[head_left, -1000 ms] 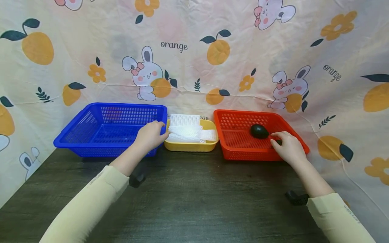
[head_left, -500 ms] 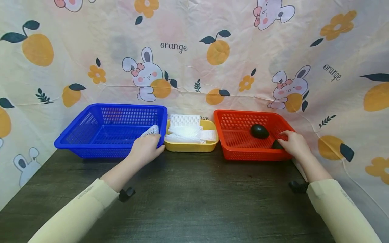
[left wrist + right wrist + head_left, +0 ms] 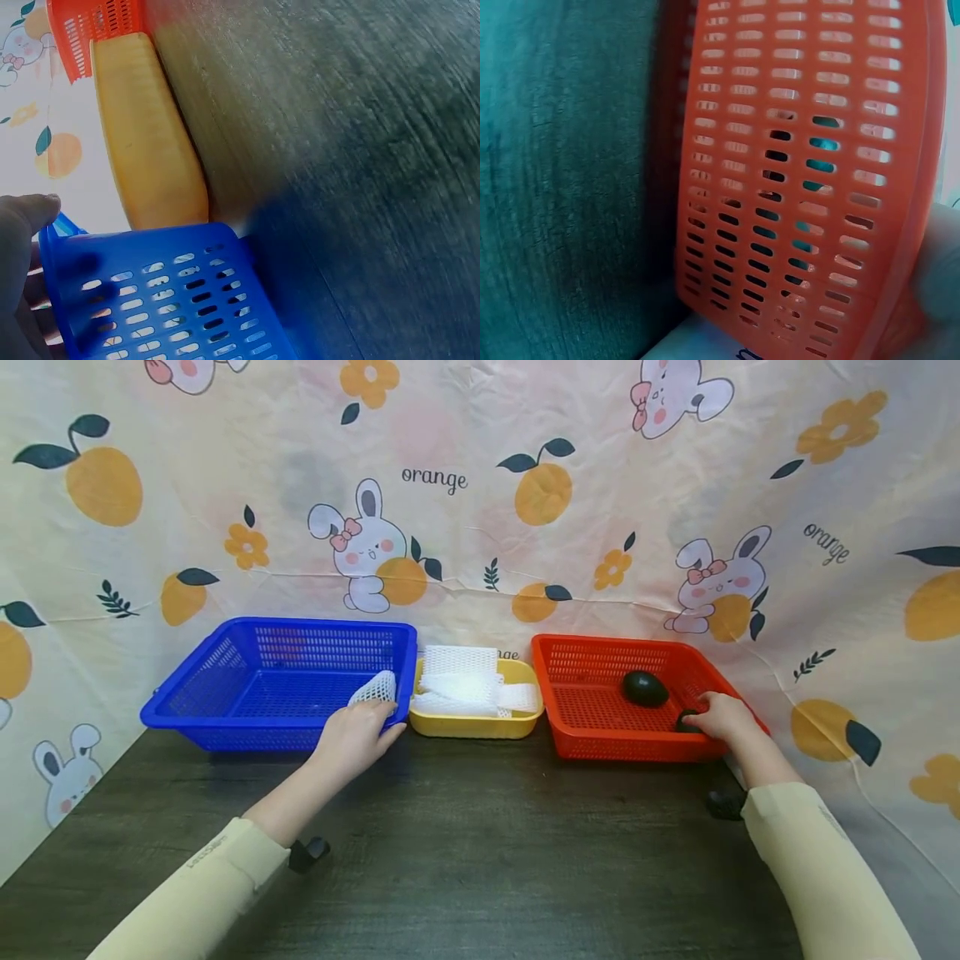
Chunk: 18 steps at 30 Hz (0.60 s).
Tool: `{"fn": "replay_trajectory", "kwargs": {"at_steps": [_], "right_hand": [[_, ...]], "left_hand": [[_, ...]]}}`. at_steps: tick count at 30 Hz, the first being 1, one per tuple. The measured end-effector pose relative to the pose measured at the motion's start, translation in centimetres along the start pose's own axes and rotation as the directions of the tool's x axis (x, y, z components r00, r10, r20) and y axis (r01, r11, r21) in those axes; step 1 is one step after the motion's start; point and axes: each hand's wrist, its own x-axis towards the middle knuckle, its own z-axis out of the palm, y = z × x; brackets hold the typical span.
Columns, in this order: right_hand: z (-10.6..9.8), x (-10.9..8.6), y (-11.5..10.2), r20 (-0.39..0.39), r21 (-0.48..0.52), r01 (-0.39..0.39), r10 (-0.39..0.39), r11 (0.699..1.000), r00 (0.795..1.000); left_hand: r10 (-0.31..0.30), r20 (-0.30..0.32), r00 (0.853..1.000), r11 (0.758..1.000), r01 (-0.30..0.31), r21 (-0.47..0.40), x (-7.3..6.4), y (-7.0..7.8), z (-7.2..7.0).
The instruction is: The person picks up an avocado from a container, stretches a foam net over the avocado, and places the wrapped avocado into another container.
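Note:
In the head view my left hand (image 3: 351, 739) is at the near right corner of the blue basket (image 3: 247, 723). Its thumb lies outside the rim, apart from the fingers, which reach inside beside a white foam net sleeve (image 3: 377, 686); the fingertips are partly hidden. The left wrist view shows the thumb (image 3: 34, 208) just over the rim. My right hand (image 3: 727, 718) reaches into the red basket (image 3: 630, 745), its fingers round a dark green avocado (image 3: 686, 722) in the near right corner. Another avocado (image 3: 645, 688) lies further back in that basket.
Between the baskets stands a yellow tub (image 3: 474, 727) with several white foam nets (image 3: 459, 683) in it. A patterned cloth (image 3: 465, 552) hangs right behind the containers. All three stand on a dark wooden table (image 3: 495, 843).
My left hand has moved from beside the yellow tub down to the blue basket's corner, uncovering the foam net there. My right hand has lowered onto the nearer avocado.

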Motion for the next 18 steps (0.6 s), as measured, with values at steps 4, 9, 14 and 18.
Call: {"fn": "replay_trajectory", "kwargs": {"at_steps": [4, 9, 14, 18], "right_hand": [[-0.2, 0.2, 0.1, 0.068, 0.026, -0.018, 0.016, 0.999, 0.998], [-0.3, 0.5, 0.0, 0.117, 0.052, -0.054, 0.047, 0.997, 0.992], [-0.1, 1.2, 0.2, 0.129, 0.035, -0.050, 0.045, 0.998, 0.991], [0.0, 1.6, 0.4, 0.151, 0.016, -0.047, 0.044, 0.999, 0.987]], "left_hand": [[0.000, 0.001, 1.000, 1.000, 0.000, -0.023, 0.0, -0.1, -0.1], [-0.011, 0.019, 1.000, 0.999, 0.012, -0.049, 0.1, -0.2, -0.1], [-0.029, 0.021, 0.999, 0.997, 0.030, -0.076, 0.1, -0.3, -0.1], [-0.035, 0.021, 0.999, 0.996, 0.036, -0.083, 0.1, -0.3, -0.1]]}}
